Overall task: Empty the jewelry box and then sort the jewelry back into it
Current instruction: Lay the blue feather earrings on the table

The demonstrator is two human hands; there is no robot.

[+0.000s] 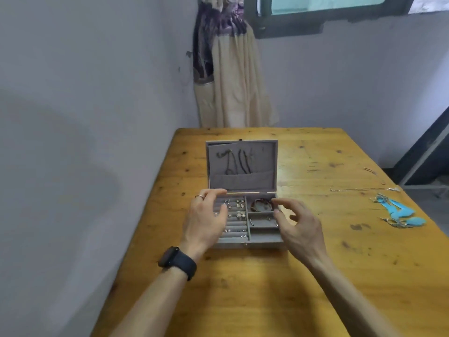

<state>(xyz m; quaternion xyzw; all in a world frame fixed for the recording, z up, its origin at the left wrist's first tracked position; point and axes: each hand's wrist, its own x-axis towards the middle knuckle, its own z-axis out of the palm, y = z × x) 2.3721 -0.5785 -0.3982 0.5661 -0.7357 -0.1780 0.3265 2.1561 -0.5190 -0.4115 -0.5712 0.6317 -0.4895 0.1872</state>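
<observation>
A grey jewelry box [264, 238] stands open on the wooden table [243, 288], its lid [264, 156] upright with dark necklaces [239, 161] hanging inside. Several earrings and rings [237, 207] lie in the left ring rolls. A brown bangle [261, 205] fills the top right compartment, and a thin silver piece [263, 218] lies in the one below. My left hand [206, 220], with a ring and a black watch, hovers over the box's left side with relaxed fingers. My right hand [297, 224] hovers at the right edge, fingers loosely curled, holding nothing.
Turquoise feather earrings [398, 212] and a thin silver chain [364, 189] lie on the table at the far right. A small hairpin-like piece [369, 170] lies beyond them. A wall runs along the table's left edge, and a curtain [230, 76] hangs behind it.
</observation>
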